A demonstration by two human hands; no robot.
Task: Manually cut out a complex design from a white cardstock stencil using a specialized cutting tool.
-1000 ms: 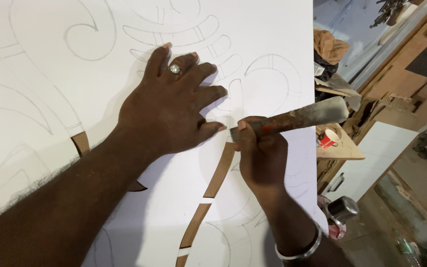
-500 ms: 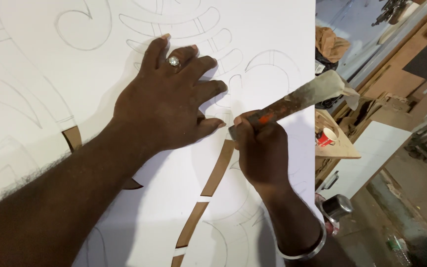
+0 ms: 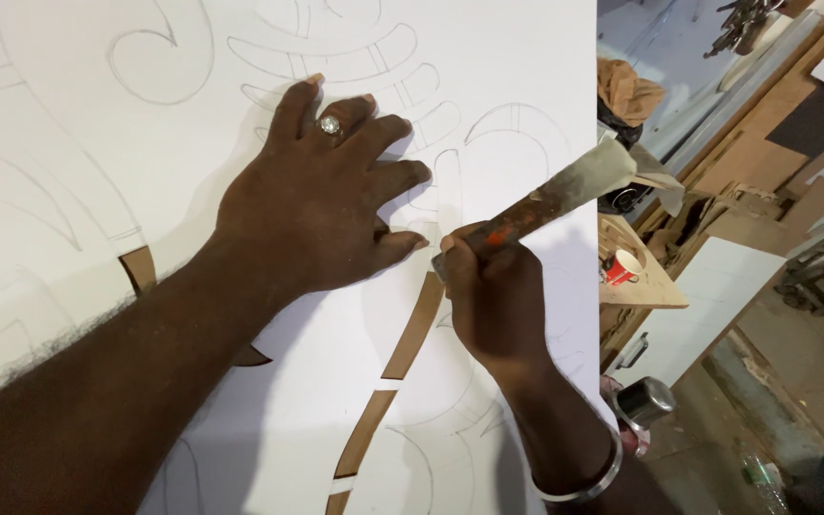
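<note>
right hand (image 3: 493,300) fingers (image 3: 458,262) were curled tight round a rusty knife (image 3: 545,200), its tip hidden under the hand at the top of a cut brown slot (image 3: 412,329). left hand (image 3: 321,195) lay flat, fingers spread, holding nothing, pressing the white sheet (image 3: 69,114) just beside the knife. pencil curves covered the sheet. a red and white cup (image 3: 622,267) sat on a small board well to the right.

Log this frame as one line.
left hand: flat on white sheet | right hand: gripping cutting tool, tip at cut slot | ring on left
</note>
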